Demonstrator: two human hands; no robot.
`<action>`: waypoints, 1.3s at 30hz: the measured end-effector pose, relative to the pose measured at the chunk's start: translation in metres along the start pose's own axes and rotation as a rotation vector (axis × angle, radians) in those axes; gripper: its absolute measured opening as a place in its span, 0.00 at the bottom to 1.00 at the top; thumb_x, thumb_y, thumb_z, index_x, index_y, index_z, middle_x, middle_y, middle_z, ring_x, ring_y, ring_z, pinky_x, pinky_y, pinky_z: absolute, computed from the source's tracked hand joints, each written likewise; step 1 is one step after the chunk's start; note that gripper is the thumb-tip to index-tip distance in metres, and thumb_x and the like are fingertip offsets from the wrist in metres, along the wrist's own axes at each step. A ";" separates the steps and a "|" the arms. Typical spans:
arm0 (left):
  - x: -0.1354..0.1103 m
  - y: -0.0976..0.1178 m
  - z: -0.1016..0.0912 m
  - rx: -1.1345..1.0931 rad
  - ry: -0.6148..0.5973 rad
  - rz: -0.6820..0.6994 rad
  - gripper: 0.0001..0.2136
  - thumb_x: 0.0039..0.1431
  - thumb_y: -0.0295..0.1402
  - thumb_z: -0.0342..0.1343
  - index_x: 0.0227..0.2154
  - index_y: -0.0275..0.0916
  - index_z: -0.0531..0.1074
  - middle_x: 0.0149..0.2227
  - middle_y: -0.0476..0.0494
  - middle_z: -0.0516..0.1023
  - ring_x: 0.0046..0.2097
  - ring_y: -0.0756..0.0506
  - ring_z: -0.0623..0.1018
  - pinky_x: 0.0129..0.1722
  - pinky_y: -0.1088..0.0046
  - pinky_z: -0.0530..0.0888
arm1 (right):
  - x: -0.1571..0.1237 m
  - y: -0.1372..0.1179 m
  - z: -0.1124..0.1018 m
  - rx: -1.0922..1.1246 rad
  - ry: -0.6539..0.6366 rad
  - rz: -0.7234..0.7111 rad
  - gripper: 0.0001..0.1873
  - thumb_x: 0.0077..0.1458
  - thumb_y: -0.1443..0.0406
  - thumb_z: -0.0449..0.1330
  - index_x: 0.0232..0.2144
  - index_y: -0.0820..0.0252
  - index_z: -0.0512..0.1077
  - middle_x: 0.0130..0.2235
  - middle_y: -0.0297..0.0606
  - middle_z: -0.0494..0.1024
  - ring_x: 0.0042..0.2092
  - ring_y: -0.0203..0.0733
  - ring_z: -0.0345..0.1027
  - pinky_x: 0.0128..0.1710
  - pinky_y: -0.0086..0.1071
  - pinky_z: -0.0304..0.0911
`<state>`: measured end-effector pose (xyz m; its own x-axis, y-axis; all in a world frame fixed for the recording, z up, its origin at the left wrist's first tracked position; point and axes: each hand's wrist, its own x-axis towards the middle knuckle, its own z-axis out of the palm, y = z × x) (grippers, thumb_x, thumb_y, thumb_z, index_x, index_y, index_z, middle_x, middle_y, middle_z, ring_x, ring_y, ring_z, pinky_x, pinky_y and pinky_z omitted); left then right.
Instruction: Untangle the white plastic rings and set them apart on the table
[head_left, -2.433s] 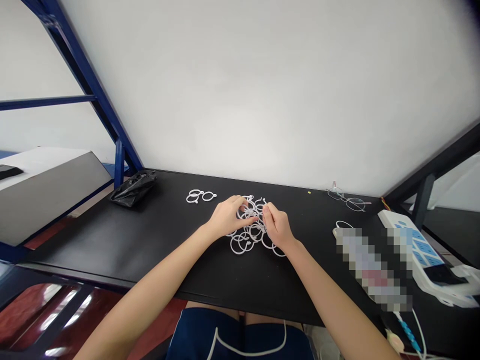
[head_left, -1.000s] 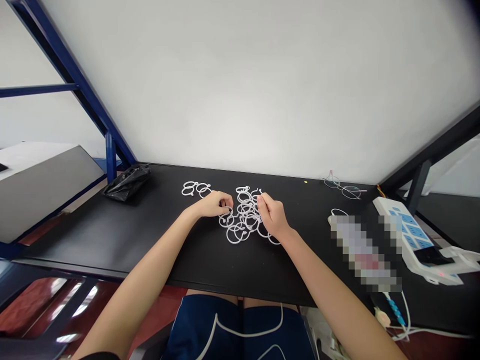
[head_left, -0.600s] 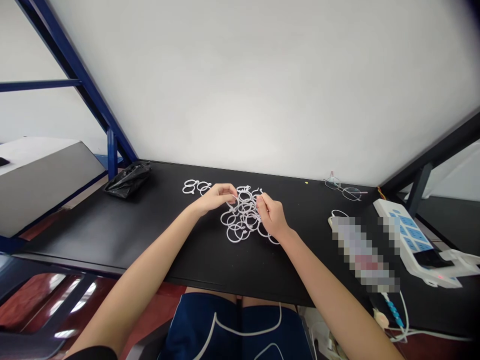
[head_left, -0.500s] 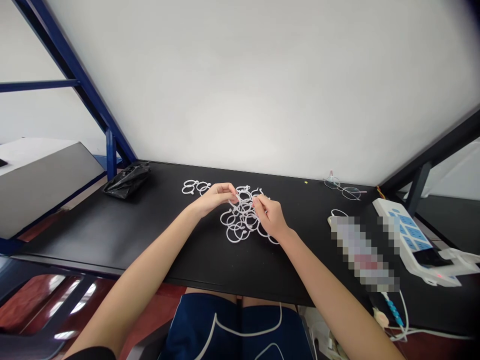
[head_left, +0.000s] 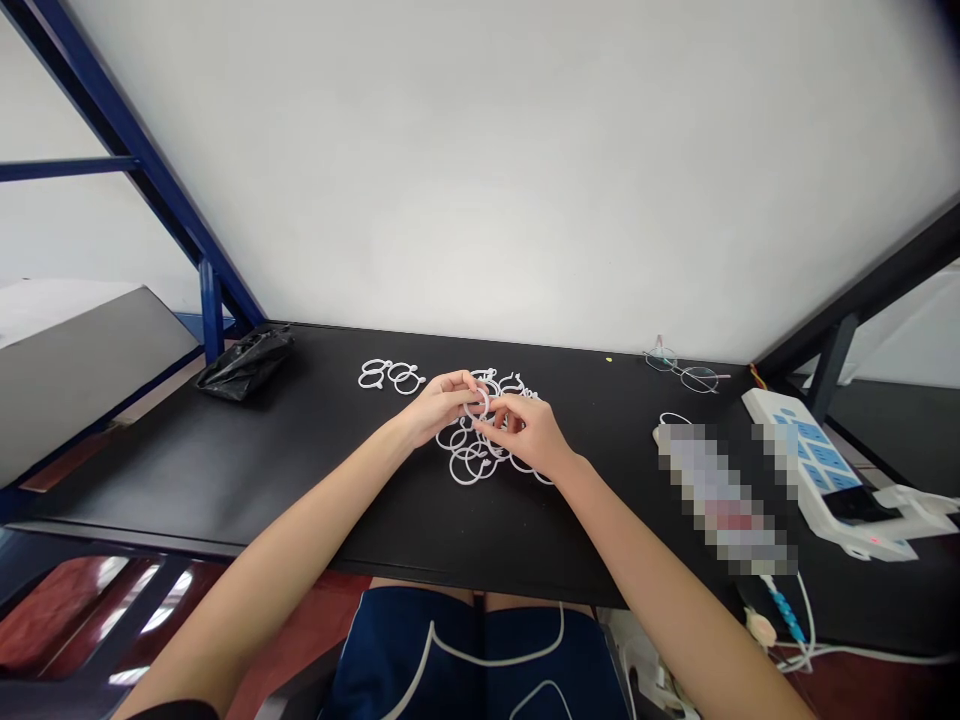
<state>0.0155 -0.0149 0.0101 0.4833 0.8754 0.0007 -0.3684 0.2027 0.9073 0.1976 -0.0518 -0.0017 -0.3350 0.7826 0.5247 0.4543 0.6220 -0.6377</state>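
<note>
A white plastic ring (head_left: 486,402) is held up between my two hands over a pile of similar rings. My left hand (head_left: 442,405) pinches it from the left with thumb and fingertips. From the right, the thumb and forefinger of my right hand (head_left: 529,432) close on its edge; the exact contact is small and partly hidden. Thin white rings with small tabs overlap in the loose pile (head_left: 469,466) beneath, partly covered by my hands. Several more rings (head_left: 405,379) lie apart, behind and left of my left hand.
A crumpled black plastic bag (head_left: 247,362) lies on the black table (head_left: 315,430) at left. Toward the right are glasses (head_left: 699,379), a blurred-out phone-like object (head_left: 724,500) with a cable, and a white power strip (head_left: 802,465). A white wall (head_left: 487,200) stands behind.
My hands have come closer together, with a ring now plainly visible between them. The right hand's fingers have spread and shifted left. The view has moved slightly.
</note>
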 end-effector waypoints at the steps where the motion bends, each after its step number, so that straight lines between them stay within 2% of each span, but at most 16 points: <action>1: 0.000 -0.001 0.000 -0.011 0.001 0.006 0.09 0.48 0.26 0.65 0.24 0.34 0.69 0.34 0.48 0.76 0.35 0.51 0.77 0.41 0.72 0.73 | 0.000 0.000 0.000 -0.004 0.000 -0.002 0.09 0.53 0.59 0.66 0.32 0.57 0.72 0.25 0.29 0.72 0.20 0.29 0.59 0.24 0.27 0.58; 8: 0.001 0.000 -0.002 -0.064 -0.041 0.035 0.08 0.51 0.27 0.64 0.27 0.35 0.69 0.33 0.48 0.76 0.36 0.49 0.78 0.42 0.71 0.72 | 0.001 0.000 0.002 -0.029 0.067 0.032 0.02 0.54 0.65 0.61 0.32 0.56 0.71 0.27 0.31 0.75 0.20 0.31 0.61 0.26 0.29 0.61; 13: 0.003 -0.002 -0.006 -0.062 0.001 0.019 0.08 0.51 0.28 0.65 0.28 0.36 0.69 0.32 0.47 0.78 0.38 0.48 0.79 0.44 0.70 0.72 | 0.002 -0.001 0.001 -0.084 0.137 0.011 0.02 0.55 0.66 0.59 0.29 0.57 0.69 0.29 0.32 0.74 0.21 0.31 0.61 0.28 0.30 0.61; 16: 0.002 -0.002 -0.007 -0.053 0.025 0.007 0.09 0.51 0.28 0.65 0.28 0.36 0.69 0.33 0.48 0.78 0.35 0.51 0.78 0.43 0.71 0.73 | 0.003 -0.001 0.000 -0.087 0.164 0.009 0.04 0.56 0.66 0.58 0.29 0.57 0.69 0.30 0.32 0.73 0.21 0.31 0.61 0.26 0.29 0.60; 21: 0.000 0.002 -0.003 -0.065 -0.019 0.011 0.09 0.50 0.28 0.65 0.29 0.36 0.69 0.34 0.49 0.77 0.29 0.55 0.75 0.41 0.73 0.73 | 0.003 0.001 0.000 -0.096 0.196 0.010 0.07 0.59 0.65 0.57 0.28 0.57 0.70 0.27 0.31 0.72 0.21 0.31 0.59 0.27 0.29 0.59; 25: 0.000 0.003 -0.003 -0.105 0.026 0.000 0.08 0.49 0.28 0.65 0.29 0.36 0.70 0.33 0.49 0.77 0.32 0.53 0.76 0.41 0.71 0.75 | 0.003 0.002 -0.001 -0.100 0.193 0.005 0.08 0.60 0.62 0.57 0.29 0.57 0.71 0.27 0.32 0.73 0.21 0.32 0.60 0.27 0.30 0.59; 31: 0.001 0.001 -0.005 -0.143 0.060 -0.001 0.09 0.49 0.28 0.66 0.32 0.37 0.70 0.34 0.49 0.77 0.35 0.51 0.78 0.41 0.69 0.76 | 0.003 -0.001 -0.001 -0.044 0.148 0.012 0.06 0.57 0.60 0.61 0.32 0.57 0.72 0.31 0.34 0.76 0.22 0.31 0.62 0.27 0.29 0.62; 39: 0.001 0.002 -0.005 -0.123 0.059 0.005 0.09 0.50 0.29 0.66 0.32 0.37 0.70 0.33 0.50 0.77 0.34 0.52 0.77 0.41 0.69 0.75 | 0.002 0.001 0.000 -0.090 0.173 -0.021 0.08 0.61 0.61 0.57 0.32 0.57 0.73 0.27 0.32 0.73 0.22 0.33 0.60 0.29 0.30 0.60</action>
<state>0.0112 -0.0119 0.0103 0.4350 0.9001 -0.0233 -0.4666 0.2475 0.8491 0.1975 -0.0494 -0.0014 -0.2013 0.7488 0.6314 0.5232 0.6272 -0.5770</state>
